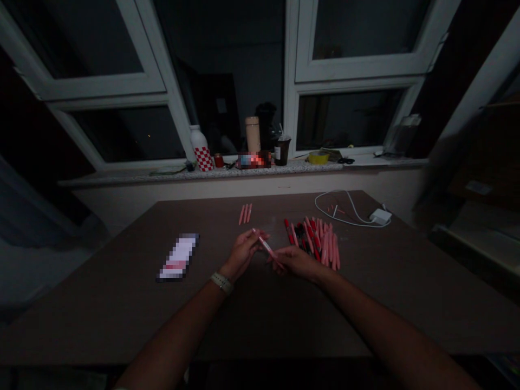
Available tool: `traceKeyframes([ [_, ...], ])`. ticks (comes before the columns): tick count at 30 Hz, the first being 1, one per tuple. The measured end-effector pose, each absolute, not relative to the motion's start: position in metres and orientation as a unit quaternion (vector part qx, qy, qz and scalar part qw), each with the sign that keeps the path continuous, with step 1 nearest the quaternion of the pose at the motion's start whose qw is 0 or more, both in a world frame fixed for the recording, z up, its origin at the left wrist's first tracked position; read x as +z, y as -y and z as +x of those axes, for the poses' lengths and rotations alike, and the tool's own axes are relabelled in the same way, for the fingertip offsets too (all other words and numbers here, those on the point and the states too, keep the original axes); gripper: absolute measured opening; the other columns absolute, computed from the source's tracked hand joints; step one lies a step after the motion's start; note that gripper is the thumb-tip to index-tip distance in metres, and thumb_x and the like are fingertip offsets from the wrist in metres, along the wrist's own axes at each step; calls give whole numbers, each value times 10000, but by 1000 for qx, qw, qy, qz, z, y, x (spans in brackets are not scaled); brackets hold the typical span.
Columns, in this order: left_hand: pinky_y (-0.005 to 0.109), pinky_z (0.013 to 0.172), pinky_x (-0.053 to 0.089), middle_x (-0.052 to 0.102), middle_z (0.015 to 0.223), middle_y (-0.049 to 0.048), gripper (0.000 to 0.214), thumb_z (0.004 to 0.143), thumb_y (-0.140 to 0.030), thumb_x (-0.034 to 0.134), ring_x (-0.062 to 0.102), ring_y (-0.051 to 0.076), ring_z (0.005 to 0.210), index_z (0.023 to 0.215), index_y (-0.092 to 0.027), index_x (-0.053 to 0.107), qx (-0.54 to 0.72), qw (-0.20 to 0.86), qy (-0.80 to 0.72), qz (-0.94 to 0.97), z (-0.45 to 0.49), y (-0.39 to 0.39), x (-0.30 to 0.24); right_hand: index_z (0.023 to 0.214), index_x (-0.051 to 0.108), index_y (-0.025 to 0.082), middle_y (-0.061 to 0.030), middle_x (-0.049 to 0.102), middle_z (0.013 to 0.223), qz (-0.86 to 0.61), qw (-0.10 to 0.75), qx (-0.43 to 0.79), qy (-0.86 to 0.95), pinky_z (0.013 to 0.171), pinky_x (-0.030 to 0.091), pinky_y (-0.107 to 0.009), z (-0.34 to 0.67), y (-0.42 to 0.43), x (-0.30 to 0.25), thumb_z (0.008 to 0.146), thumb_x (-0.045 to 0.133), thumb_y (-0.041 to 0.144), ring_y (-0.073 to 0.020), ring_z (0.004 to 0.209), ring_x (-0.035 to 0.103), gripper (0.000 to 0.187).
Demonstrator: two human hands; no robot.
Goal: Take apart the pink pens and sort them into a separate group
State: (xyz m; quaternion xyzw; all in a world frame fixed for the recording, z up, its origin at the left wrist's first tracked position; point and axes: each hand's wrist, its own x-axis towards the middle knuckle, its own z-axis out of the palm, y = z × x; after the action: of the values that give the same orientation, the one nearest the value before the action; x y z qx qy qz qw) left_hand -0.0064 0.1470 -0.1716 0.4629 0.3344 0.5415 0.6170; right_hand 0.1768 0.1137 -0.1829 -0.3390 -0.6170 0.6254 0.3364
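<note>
A slim pink pen (pixel 266 246) is held slantwise above the dark table, between both hands. My left hand (pixel 242 250) is closed on its upper end, with a pale watch on that wrist. Lower down, the fingers of my right hand (pixel 296 261) pinch the other end. Just beyond my right hand lies a pile of pink, red and black pens (pixel 325 241). Three pink pens (pixel 245 213) rest side by side on the table beyond my left hand.
A phone (pixel 179 257) with a blurred screen lies at the left. A white charger (pixel 380 216) and its looped cable are at the back right, with small pieces inside the loop. Bottles, a cup (pixel 282 150) and yellow tape (pixel 319 157) stand on the windowsill (pixel 162 177).
</note>
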Motion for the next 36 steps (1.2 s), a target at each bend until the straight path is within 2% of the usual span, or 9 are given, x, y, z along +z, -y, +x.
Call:
traceKeyframes([
  [6, 192, 562, 413, 706, 844, 77, 385, 745, -466, 721, 617, 122, 715, 887, -112, 672, 555, 558, -375, 489, -3, -148, -171, 711, 670, 171, -5, 617, 609, -431, 348, 333, 764, 558, 355, -234, 177, -106, -173, 928, 472, 401, -137, 560, 548, 373],
  [9, 186, 558, 411, 704, 853, 71, 376, 753, -462, 714, 628, 128, 748, 897, -117, 669, 570, 542, -376, 490, -2, -149, -173, 746, 687, 179, -25, 664, 661, -451, 362, 271, 769, 582, 364, -249, 176, -104, -171, 920, 501, 369, -156, 598, 576, 318],
  [11, 185, 559, 415, 699, 855, 66, 366, 757, -457, 713, 629, 129, 751, 901, -123, 666, 569, 548, -373, 487, -2, -149, -175, 774, 686, 174, -31, 677, 685, -448, 374, 337, 738, 581, 393, -246, 173, -105, -173, 899, 542, 386, -157, 618, 592, 285],
  [17, 205, 602, 462, 685, 866, 67, 385, 726, -459, 746, 628, 141, 783, 905, -130, 657, 576, 597, -336, 445, -3, -148, -175, 984, 660, 143, -35, 671, 732, -341, 322, 721, 511, 584, 504, -261, 172, -105, -172, 883, 574, 450, -134, 597, 635, 334],
  [20, 205, 622, 471, 682, 860, 64, 364, 726, -442, 752, 624, 138, 796, 889, -132, 654, 578, 620, -316, 426, -2, -148, -173, 1024, 673, 131, -64, 688, 802, -283, 299, 788, 458, 643, 518, -267, 177, -102, -167, 899, 564, 403, -129, 649, 651, 319],
  [23, 201, 613, 465, 680, 848, 61, 358, 732, -443, 747, 616, 130, 775, 881, -132, 650, 573, 628, -309, 427, -2, -147, -172, 979, 690, 128, -46, 679, 745, -283, 314, 786, 452, 639, 506, -253, 179, -104, -167, 869, 610, 384, -116, 621, 632, 290],
  [28, 184, 544, 408, 670, 802, 41, 367, 744, -471, 726, 579, 97, 670, 860, -131, 649, 578, 573, -340, 471, -2, -148, -172, 846, 678, 143, -13, 654, 651, -359, 352, 671, 546, 582, 461, -243, 176, -110, -173, 834, 625, 409, -131, 572, 614, 271],
  [33, 196, 530, 369, 697, 818, 57, 378, 751, -496, 704, 578, 106, 673, 845, -133, 657, 583, 507, -385, 506, 1, -147, -172, 813, 709, 168, -20, 672, 667, -446, 384, 347, 730, 582, 403, -250, 179, -108, -171, 854, 586, 344, -158, 609, 592, 219],
  [36, 200, 545, 382, 699, 823, 57, 391, 747, -515, 699, 594, 118, 698, 848, -141, 648, 584, 499, -388, 509, 1, -148, -173, 874, 702, 164, -29, 695, 714, -447, 385, 359, 723, 596, 424, -251, 178, -107, -172, 829, 626, 358, -170, 655, 622, 213],
])
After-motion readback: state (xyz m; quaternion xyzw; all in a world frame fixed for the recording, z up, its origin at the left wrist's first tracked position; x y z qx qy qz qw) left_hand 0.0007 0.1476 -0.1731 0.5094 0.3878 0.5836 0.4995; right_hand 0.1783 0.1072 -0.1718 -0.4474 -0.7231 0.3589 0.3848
